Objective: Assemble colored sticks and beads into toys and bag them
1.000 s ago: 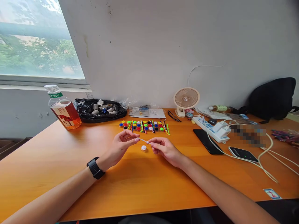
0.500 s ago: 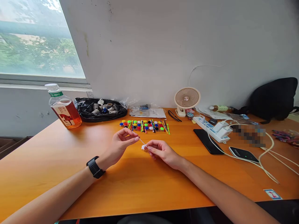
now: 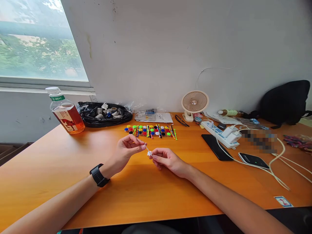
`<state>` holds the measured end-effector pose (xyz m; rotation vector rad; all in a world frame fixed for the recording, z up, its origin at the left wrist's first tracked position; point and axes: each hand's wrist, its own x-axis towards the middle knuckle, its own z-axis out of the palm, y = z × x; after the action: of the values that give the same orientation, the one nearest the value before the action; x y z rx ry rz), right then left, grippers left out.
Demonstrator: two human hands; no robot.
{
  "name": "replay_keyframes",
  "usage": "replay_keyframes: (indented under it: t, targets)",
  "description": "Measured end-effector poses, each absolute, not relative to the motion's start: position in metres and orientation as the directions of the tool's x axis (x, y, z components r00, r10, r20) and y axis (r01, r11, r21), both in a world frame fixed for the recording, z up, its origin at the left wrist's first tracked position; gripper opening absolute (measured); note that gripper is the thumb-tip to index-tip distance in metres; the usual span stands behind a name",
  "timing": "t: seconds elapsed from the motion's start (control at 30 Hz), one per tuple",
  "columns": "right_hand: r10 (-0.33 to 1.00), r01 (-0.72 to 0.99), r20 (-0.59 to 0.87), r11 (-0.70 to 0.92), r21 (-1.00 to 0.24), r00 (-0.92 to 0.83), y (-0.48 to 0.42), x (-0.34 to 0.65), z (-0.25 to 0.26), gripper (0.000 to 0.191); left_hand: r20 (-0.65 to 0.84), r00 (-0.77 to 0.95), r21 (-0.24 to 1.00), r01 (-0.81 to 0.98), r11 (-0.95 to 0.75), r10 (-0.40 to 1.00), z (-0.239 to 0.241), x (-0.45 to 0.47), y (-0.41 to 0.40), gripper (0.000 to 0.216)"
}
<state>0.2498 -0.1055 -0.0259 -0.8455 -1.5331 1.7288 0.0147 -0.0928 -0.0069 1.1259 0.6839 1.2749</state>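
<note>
Thin white stick slanting down from upper left to lower right, just above the bench. Upper end pinched shut in the left hand; lower end meeting a small white cap, pinched by the right hand. Both hands equally near, almost touching. Coloured caps and sticks well beyond.

A patch near the surface's right edge is blurred beyond telling. The stick and cap pinched between the hands are too small to make out. Both forearms run off the bottom edge.
</note>
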Motion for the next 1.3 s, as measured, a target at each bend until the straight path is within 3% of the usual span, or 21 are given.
replay_keyframes:
  t: [0.53, 0.93, 1.3]
  targets:
    - [0.852, -0.081, 0.012, -0.036, -0.996, -0.523, -0.108, 0.247, -0.022, 0.043, 0.155, 0.221, 0.935, -0.348, -0.07, 0.963, -0.002, 0.014, -0.096, 0.044]
    - [0.878, -0.034, 0.12, 0.117, -0.993, -0.464, -0.104, 0.246, -0.023, 0.042, 0.162, 0.217, 0.92, -0.386, -0.068, 0.963, -0.006, 0.014, -0.092, 0.043]
    - [0.916, 0.052, 0.202, 0.234, -0.971, -0.347, -0.102, 0.252, -0.017, 0.039, 0.07, 0.212, 0.89, -0.455, 0.035, 0.975, -0.005, 0.013, -0.09, 0.036]
